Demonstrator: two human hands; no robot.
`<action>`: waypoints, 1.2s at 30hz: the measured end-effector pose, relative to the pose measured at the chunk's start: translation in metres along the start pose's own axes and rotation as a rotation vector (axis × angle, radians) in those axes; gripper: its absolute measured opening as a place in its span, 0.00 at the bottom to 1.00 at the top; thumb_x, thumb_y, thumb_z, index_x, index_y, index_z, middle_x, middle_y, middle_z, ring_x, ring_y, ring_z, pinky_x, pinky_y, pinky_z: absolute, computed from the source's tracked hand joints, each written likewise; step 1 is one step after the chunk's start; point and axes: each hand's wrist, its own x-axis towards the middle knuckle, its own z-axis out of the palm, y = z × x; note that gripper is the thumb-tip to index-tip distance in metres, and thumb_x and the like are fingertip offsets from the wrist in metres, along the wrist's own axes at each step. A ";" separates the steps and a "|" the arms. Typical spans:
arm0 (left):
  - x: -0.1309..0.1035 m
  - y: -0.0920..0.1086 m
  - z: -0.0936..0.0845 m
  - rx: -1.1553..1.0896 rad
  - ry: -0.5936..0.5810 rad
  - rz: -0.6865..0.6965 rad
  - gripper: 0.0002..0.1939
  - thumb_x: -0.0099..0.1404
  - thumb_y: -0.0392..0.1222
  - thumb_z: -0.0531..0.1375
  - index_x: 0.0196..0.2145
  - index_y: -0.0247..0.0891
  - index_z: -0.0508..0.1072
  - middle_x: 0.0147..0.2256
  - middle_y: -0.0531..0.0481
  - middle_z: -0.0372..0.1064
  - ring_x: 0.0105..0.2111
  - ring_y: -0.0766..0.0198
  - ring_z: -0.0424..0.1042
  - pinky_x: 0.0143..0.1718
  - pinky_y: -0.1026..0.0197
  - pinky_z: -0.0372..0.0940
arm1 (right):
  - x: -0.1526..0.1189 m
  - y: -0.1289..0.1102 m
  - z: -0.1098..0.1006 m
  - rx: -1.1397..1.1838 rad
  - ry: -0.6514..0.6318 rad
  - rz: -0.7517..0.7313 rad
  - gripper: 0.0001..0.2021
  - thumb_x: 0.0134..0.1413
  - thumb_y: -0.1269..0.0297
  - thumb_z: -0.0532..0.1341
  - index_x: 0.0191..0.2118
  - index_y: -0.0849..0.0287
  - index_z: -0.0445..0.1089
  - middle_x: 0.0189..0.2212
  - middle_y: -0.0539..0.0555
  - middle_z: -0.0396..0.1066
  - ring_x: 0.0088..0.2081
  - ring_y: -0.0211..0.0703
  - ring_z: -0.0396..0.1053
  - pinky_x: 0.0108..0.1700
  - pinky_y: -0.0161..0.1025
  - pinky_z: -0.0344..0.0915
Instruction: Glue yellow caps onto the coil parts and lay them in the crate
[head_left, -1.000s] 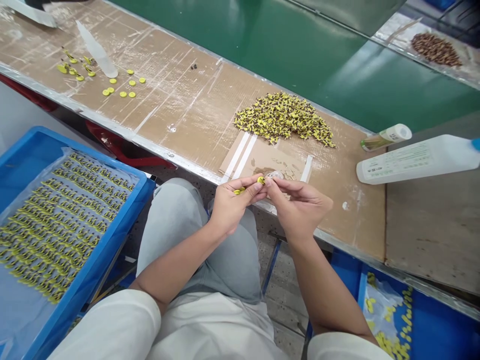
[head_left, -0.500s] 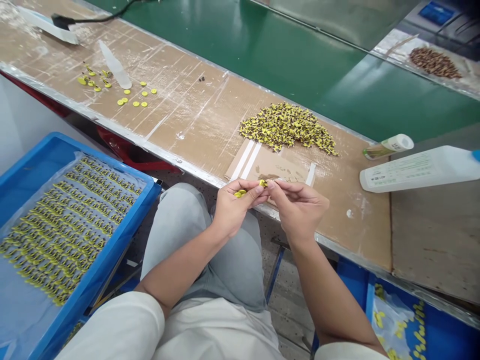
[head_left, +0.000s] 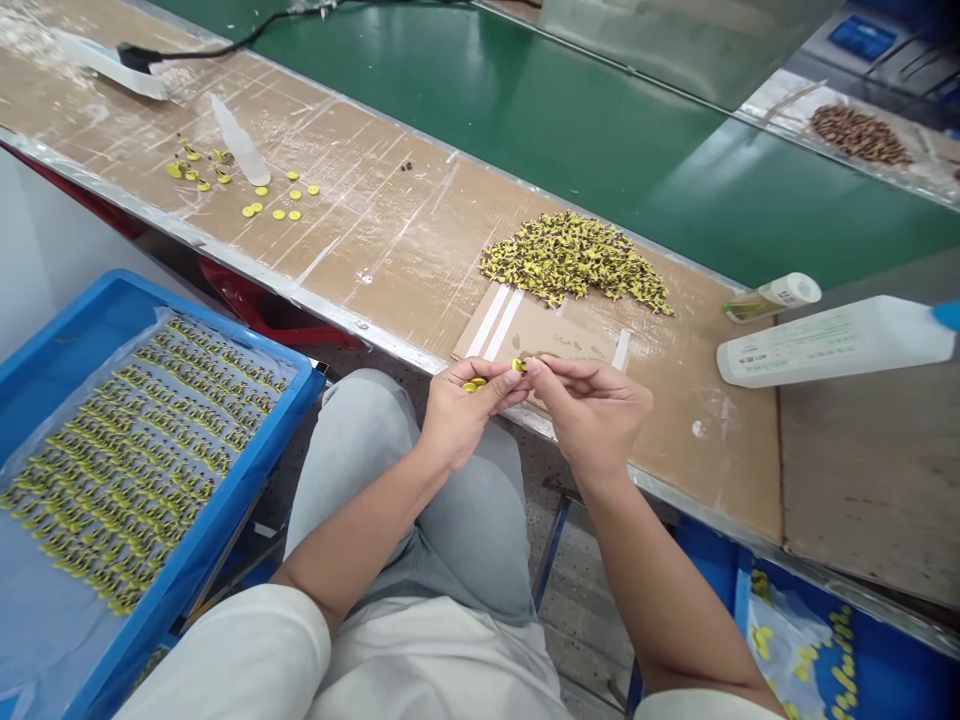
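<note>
My left hand (head_left: 459, 415) is closed round several yellow discs (head_left: 474, 384) in its palm, and its thumb and forefinger pinch a small yellow piece (head_left: 519, 366). Touching that same piece from the right are the pinched fingertips of my right hand (head_left: 600, 412); whether they hold a separate part is too small to tell. Both hands meet over the table's front edge, by a taped cardboard sheet (head_left: 480, 325). Just behind the sheet lies a heap of small yellow and dark brown pieces (head_left: 574, 255).
A blue tray (head_left: 300, 395) with rows of yellow-and-dark pieces is at the left. Loose yellow discs (head_left: 279, 214) and a white strip (head_left: 238, 140) lie on the table's left. A white bottle (head_left: 832, 340) and small clear container (head_left: 772, 297) lie at the right. Another blue tray (head_left: 709, 560) sits below right.
The view has shifted slightly. Both hands stay together at nearly the same place, and the yellow piece between the fingertips has turned a little, its round face showing more.
</note>
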 end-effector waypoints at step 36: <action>0.010 0.026 -0.021 -0.110 0.131 0.102 0.14 0.49 0.37 0.70 0.36 0.34 0.78 0.35 0.49 0.77 0.35 0.69 0.77 0.48 0.62 0.69 | 0.010 -0.003 0.050 0.002 -0.117 0.048 0.13 0.43 0.58 0.71 0.35 0.60 0.76 0.30 0.54 0.78 0.31 0.43 0.76 0.36 0.38 0.75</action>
